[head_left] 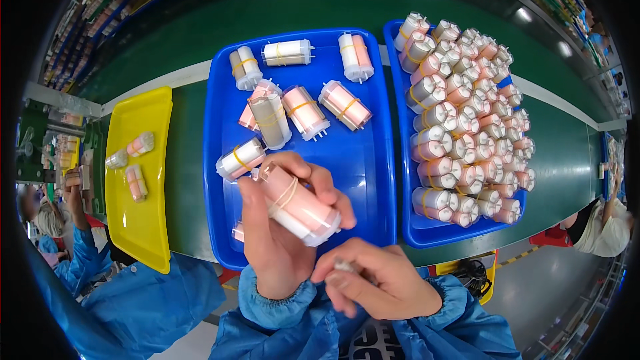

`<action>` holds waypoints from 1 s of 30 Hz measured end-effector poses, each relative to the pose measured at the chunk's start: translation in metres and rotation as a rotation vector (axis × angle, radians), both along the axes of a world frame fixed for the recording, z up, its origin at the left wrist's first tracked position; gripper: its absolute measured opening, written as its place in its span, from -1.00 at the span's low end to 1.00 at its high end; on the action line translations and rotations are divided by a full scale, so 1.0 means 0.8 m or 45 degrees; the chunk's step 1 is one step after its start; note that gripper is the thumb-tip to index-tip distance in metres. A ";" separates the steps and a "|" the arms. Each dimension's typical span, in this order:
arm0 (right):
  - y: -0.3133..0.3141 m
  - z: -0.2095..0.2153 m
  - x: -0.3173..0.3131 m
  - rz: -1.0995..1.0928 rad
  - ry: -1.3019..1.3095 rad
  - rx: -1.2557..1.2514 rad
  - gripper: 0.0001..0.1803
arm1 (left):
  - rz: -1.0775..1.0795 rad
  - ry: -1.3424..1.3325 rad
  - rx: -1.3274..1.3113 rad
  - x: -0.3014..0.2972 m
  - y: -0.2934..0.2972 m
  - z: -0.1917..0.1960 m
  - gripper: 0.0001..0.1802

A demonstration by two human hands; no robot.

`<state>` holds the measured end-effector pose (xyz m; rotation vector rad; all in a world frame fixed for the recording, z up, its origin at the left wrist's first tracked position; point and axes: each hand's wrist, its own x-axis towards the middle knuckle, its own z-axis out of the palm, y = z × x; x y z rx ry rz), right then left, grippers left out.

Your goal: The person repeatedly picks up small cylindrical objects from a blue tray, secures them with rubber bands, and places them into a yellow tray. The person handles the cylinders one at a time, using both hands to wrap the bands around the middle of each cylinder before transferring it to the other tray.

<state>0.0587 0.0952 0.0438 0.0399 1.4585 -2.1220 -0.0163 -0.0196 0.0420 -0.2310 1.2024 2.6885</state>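
My left hand [270,250] is closed round a bundle of pink and white cylinders [300,207] with a clear end cap and a tan rubber band. It holds the bundle tilted above the near part of a blue tray [370,207]. Just below and to the right, my right hand [383,283] pinches a small whitish piece [344,266], too small to name, apart from the bundle. Several similar banded bundles, such as a pink and white one [305,112] and a white one [287,53], lie loosely in the tray.
A second blue tray [395,73] on the right is packed with similar bundles. At left, a yellow tray [150,227] holds three small bundles. Both stand on the green worktop [187,160]. A co-worker's blue sleeve [160,300] reaches in close at lower left.
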 end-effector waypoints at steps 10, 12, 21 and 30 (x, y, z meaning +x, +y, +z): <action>-0.027 -0.024 0.001 -0.063 0.224 0.069 -0.77 | -0.099 0.263 0.075 -0.006 -0.007 -0.022 -0.31; -0.028 -0.021 -0.002 -0.086 0.229 0.079 -0.74 | -0.084 0.198 0.144 -0.005 -0.007 -0.020 -0.32; -0.034 -0.029 0.001 -0.119 0.241 0.042 -0.68 | -0.043 0.160 0.188 -0.008 -0.008 -0.019 -0.34; -0.033 -0.024 -0.001 -0.101 0.193 0.045 -0.68 | -0.009 0.157 0.144 -0.007 -0.007 -0.016 -0.35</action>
